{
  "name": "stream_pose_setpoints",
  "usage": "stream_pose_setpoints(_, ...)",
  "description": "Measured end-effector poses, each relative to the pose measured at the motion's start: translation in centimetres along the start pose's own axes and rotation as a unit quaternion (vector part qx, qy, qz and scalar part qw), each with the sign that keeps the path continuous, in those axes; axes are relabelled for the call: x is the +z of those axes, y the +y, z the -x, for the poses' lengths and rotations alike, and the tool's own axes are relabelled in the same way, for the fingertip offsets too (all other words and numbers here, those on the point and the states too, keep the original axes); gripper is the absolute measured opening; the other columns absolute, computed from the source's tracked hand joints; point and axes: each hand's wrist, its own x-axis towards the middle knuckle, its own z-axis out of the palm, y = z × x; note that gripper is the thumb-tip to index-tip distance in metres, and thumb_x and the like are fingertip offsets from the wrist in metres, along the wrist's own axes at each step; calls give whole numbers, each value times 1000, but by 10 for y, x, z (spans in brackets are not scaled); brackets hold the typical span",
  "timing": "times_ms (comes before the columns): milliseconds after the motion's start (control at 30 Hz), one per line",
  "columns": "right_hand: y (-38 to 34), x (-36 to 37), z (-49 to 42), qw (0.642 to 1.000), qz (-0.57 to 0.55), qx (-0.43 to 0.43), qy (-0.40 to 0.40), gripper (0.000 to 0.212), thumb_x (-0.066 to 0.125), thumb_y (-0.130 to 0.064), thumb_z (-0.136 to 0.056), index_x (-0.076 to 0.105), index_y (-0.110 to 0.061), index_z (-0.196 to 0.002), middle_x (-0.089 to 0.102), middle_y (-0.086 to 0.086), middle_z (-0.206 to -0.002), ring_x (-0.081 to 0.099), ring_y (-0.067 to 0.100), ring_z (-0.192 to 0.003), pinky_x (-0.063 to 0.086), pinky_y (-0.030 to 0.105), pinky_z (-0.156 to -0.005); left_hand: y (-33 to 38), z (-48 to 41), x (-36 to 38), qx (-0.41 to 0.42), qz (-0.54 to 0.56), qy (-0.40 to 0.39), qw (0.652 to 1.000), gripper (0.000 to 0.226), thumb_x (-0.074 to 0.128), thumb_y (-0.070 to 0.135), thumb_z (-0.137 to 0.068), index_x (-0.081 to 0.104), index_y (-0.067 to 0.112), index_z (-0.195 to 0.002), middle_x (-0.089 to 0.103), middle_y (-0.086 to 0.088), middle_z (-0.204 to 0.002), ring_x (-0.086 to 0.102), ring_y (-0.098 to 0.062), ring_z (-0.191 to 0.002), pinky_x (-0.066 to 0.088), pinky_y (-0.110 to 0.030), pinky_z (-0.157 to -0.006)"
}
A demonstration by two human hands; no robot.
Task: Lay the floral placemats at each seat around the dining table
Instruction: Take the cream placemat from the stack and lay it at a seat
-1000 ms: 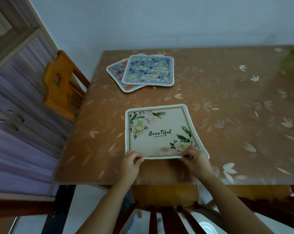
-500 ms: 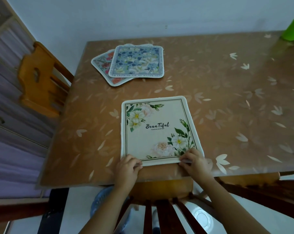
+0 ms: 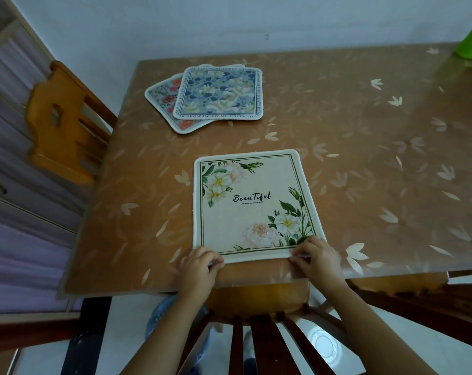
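A cream placemat with white flowers and the word "Beautiful" lies flat on the brown table, near its front edge. My left hand pinches the mat's near left corner. My right hand pinches its near right corner. Further back on the left, a blue floral placemat lies on top of a placemat with red flowers, which is partly hidden under it.
A wooden chair stands at the table's left side. Another chair's back is right below my hands. A green object sits at the far right corner. A cabinet lines the left wall.
The mat has slid slightly toward the front edge with both hands still on its near corners. The camera has come nearer and tilted down.
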Motion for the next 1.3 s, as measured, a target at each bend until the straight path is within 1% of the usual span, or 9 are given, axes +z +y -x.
stream_pose_setpoints(100,-1,1,0,1000,7,9,7,11,77,-15,-69,69,-12,-74,62,5,-84,54,24,-84,27,28,-66,-1,1,0,-4,-13,-2,1000,7,73,11,-73,68,16,-73,62,1,-83,53,-18,-85,24,-29,-73)
stream_pose_setpoints(233,-2,4,3,1000,-4,11,13,11,78,-13,-68,68,-11,-73,61,6,-82,54,24,-82,26,28,-67,-2,1,-4,-4,-25,-2,1000,9,72,12,-74,67,18,-70,61,4,-82,53,-17,-84,21,-28,-73)
stream_pose_setpoints(333,-2,5,3,1000,-5,12,17,10,78,-13,-69,68,-11,-73,61,5,-82,53,22,-81,21,25,-63,-4,5,-8,-2,-40,-4,999,10,73,11,-73,66,18,-69,61,5,-80,53,-18,-82,24,-30,-74)
stream_pose_setpoints(467,-1,5,4,1000,-9,10,14,10,77,-14,-69,68,-12,-73,60,4,-83,53,21,-82,23,26,-66,-4,10,-10,-4,-45,-8,999,10,72,9,-74,66,16,-71,61,3,-82,54,-20,-83,27,-30,-75)
stream_pose_setpoints(567,-1,5,5,1000,-10,14,19,10,77,-15,-70,68,-13,-74,60,3,-83,51,18,-82,17,25,-59,-3,10,-9,-3,-46,1,999,7,72,12,-75,67,17,-77,62,1,-86,54,-20,-85,29,-29,-74)
stream_pose_setpoints(667,-2,6,5,999,-11,10,29,11,78,-12,-68,68,-12,-71,60,4,-80,52,18,-79,22,25,-63,2,8,-5,0,-40,1,999,13,71,12,-76,68,14,-88,61,-3,-93,54,-22,-90,39,-32,-78)
stream_pose_setpoints(800,-3,9,7,999,-28,8,36,12,78,-7,-66,67,-9,-69,60,7,-77,53,22,-76,34,31,-66,10,6,2,25,-38,-4,999,14,72,6,-73,69,9,-87,61,-8,-89,55,-26,-88,43,-36,-76)
stream_pose_setpoints(967,-4,9,10,999,-34,2,40,13,79,-6,-65,66,-8,-68,60,8,-77,50,19,-74,35,29,-65,8,6,2,32,-16,7,999,13,72,-2,-70,66,9,-73,61,-6,-79,56,-25,-78,44,-35,-67)
stream_pose_setpoints(1300,-6,10,16,998,-47,13,45,12,77,-5,-67,66,-7,-72,60,9,-79,52,23,-78,36,33,-73,8,6,-1,27,-11,-2,1000,10,70,0,-73,66,9,-74,61,-6,-82,55,-23,-82,42,-33,-72)
